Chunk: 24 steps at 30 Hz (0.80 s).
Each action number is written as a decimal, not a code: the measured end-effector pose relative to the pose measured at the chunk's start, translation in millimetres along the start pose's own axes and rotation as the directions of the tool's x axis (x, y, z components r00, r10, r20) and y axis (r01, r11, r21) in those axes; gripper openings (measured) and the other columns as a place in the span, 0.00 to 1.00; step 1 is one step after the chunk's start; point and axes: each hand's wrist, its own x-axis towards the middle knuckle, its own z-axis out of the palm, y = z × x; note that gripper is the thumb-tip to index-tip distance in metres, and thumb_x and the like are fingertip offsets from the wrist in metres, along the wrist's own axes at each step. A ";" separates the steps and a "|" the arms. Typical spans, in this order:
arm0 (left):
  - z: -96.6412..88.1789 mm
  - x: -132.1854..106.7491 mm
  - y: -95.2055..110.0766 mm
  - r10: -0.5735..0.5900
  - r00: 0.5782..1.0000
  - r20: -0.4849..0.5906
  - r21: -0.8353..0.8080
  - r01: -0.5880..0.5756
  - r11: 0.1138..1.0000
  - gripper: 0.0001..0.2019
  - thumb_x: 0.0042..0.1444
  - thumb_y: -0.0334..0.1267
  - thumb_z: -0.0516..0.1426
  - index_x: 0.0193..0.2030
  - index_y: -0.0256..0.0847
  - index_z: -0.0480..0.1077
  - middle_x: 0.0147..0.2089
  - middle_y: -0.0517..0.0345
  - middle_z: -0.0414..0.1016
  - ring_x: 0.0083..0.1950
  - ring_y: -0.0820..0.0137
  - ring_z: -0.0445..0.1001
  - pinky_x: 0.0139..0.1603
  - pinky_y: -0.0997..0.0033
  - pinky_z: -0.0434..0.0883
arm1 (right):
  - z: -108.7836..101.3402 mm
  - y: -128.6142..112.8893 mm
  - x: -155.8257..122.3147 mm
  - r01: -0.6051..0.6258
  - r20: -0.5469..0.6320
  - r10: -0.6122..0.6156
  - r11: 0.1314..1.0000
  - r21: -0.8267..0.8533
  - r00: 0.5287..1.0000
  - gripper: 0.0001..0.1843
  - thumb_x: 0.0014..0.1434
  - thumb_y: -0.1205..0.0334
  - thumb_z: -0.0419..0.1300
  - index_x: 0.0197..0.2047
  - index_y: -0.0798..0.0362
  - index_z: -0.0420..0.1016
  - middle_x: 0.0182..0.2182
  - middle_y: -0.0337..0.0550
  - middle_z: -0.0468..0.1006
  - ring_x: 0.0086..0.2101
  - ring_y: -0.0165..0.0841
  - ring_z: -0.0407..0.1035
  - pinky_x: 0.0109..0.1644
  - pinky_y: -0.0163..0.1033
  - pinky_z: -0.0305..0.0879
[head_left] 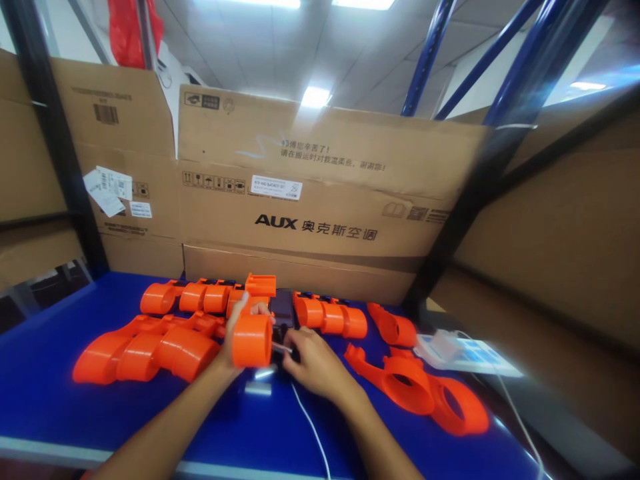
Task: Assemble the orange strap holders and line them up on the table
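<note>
My left hand [235, 337] is wrapped round an orange plastic cylinder part [253, 340], held just above the blue table [45, 393]. My right hand [310, 360] is closed in a pinch on a thin metal tool [281, 348] whose tip points at the cylinder's right side. A dark block [283, 310] sits right behind both hands. Rows of orange cylinder housings lie to the left [145, 353] and behind [190, 297].
More orange housings [330, 317] and orange ring brackets [425, 390] lie to the right. A white power strip [460, 353] with a white cable [313, 427] sits at the right edge. Cardboard boxes [320, 213] wall the back; black shelf posts [60, 153] stand either side.
</note>
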 end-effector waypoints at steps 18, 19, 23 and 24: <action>-7.8 8.1 -21.5 0.100 0.995 -0.015 0.550 -0.076 0.832 0.24 0.55 0.59 0.58 0.24 0.38 0.69 0.20 0.59 0.69 0.22 0.74 0.63 0.25 0.74 0.59 | -16.5 20.1 2.7 0.091 -0.460 0.437 0.641 0.762 0.773 0.14 0.55 0.49 0.68 0.36 0.52 0.80 0.29 0.41 0.79 0.29 0.32 0.68 0.34 0.37 0.64; -6.9 7.1 -21.3 0.095 0.995 -0.013 0.557 -0.072 0.828 0.24 0.56 0.59 0.58 0.23 0.38 0.69 0.20 0.59 0.69 0.22 0.74 0.63 0.25 0.74 0.59 | -15.9 19.8 2.7 0.094 -0.459 0.431 0.641 0.762 0.777 0.14 0.55 0.49 0.68 0.36 0.52 0.80 0.29 0.41 0.79 0.29 0.32 0.68 0.35 0.37 0.65; -3.9 4.2 -21.1 0.117 0.993 -0.026 0.575 -0.081 0.814 0.27 0.57 0.61 0.56 0.22 0.38 0.69 0.21 0.58 0.68 0.23 0.73 0.64 0.27 0.73 0.60 | -14.5 19.2 2.9 0.096 -0.439 0.389 0.649 0.754 0.810 0.12 0.57 0.51 0.67 0.36 0.52 0.80 0.29 0.41 0.80 0.28 0.31 0.68 0.36 0.37 0.66; -3.6 4.2 -21.2 0.126 0.992 -0.022 0.580 -0.090 0.810 0.26 0.57 0.61 0.56 0.22 0.38 0.69 0.21 0.59 0.67 0.23 0.74 0.63 0.27 0.73 0.60 | -14.5 19.3 3.0 0.098 -0.437 0.385 0.649 0.754 0.813 0.12 0.57 0.52 0.67 0.36 0.52 0.80 0.29 0.41 0.80 0.28 0.31 0.68 0.36 0.37 0.66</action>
